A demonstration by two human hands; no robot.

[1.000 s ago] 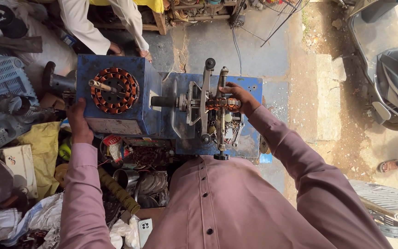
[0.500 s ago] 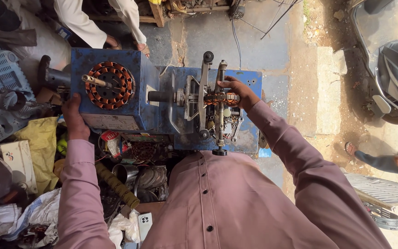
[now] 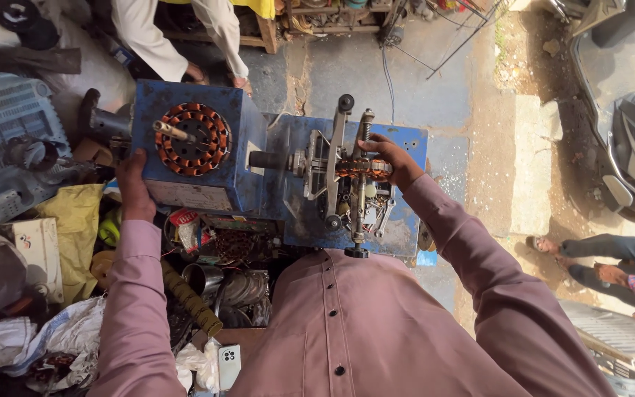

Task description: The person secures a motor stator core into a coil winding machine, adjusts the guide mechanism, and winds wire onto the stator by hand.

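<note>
A blue winding machine [image 3: 251, 198] stands in front of me. On top of its blue box lies a round stator with copper coils [image 3: 189, 140] and a short shaft. My left hand [image 3: 134, 187] rests against the box's left side, fingers flat on it. To the right, a metal winding frame [image 3: 339, 176] on a spindle carries a band of copper wire [image 3: 350, 169]. My right hand [image 3: 391, 160] grips the frame at the wire. Both arms are in pinkish-brown sleeves.
A grey plastic crate [image 3: 1, 147] sits at the left. Yellow cloth, tins, coils and metal parts [image 3: 214, 257] crowd the space below the machine, with a phone [image 3: 228, 365] near my shirt. Another person [image 3: 178, 37] stands behind the machine. A scooter [image 3: 633, 132] and a passer-by's legs [image 3: 604, 257] are at right.
The view has shifted slightly. My hands stay on the machine. A passer-by's legs have moved further into view at the right.
</note>
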